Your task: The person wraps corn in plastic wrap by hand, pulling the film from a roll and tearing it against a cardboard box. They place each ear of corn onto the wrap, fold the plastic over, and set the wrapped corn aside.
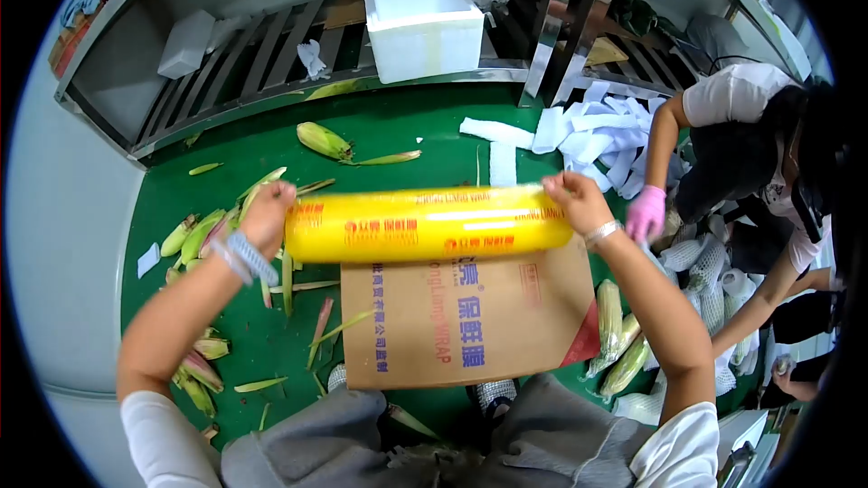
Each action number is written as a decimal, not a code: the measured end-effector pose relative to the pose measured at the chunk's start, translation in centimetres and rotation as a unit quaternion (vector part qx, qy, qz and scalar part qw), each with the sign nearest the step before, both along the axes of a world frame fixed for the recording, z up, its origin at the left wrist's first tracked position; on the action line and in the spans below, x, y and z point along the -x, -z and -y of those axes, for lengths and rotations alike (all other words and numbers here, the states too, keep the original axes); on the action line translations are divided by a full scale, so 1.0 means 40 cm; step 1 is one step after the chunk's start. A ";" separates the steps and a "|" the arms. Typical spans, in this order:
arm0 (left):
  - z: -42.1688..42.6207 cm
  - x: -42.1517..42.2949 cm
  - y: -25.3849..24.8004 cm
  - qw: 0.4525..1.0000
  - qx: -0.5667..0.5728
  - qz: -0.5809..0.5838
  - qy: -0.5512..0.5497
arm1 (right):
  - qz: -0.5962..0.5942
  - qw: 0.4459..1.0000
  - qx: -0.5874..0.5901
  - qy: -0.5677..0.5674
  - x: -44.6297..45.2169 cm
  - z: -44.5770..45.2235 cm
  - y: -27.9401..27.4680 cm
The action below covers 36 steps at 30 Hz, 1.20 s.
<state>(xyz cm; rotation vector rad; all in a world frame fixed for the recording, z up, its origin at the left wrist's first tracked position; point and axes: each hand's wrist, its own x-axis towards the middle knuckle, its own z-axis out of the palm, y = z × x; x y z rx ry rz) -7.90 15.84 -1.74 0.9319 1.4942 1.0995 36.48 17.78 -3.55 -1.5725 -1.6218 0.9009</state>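
Head view: left hand (268, 214) and right hand (579, 202) grip opposite ends of the yellow cling-film roll (429, 225), likely for balance; it is held over the far edge of the cardboard carton (425, 330).

I'm in a produce-packing workroom. Loose green corn husks (201, 237), film-wrapped pale cobs (624, 367), slatted steel shelves (262, 101) and my yellow cling-film roll (425, 224) show it.
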 end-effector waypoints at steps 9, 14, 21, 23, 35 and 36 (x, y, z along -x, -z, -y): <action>-0.315 -0.019 0.200 0.997 -0.073 0.041 -0.003 | -0.031 0.995 0.078 0.056 0.034 -0.313 0.156; -0.319 0.006 0.356 0.999 0.035 0.021 0.033 | 0.014 0.981 0.188 0.048 0.041 -0.350 0.282; -0.247 0.061 0.480 0.998 0.047 -0.033 0.010 | 0.040 0.962 0.253 -0.091 0.029 -0.311 0.258; -0.189 0.040 0.367 0.997 0.060 -0.009 0.039 | 0.012 0.976 0.156 -0.153 0.023 -0.270 0.199; 0.373 -0.122 0.050 0.879 -0.154 -0.166 0.419 | -0.079 0.996 -0.033 0.021 -0.192 0.398 0.084; 0.418 -0.136 0.028 0.882 -0.062 -0.151 0.442 | -0.053 0.998 -0.011 0.030 -0.192 0.464 0.076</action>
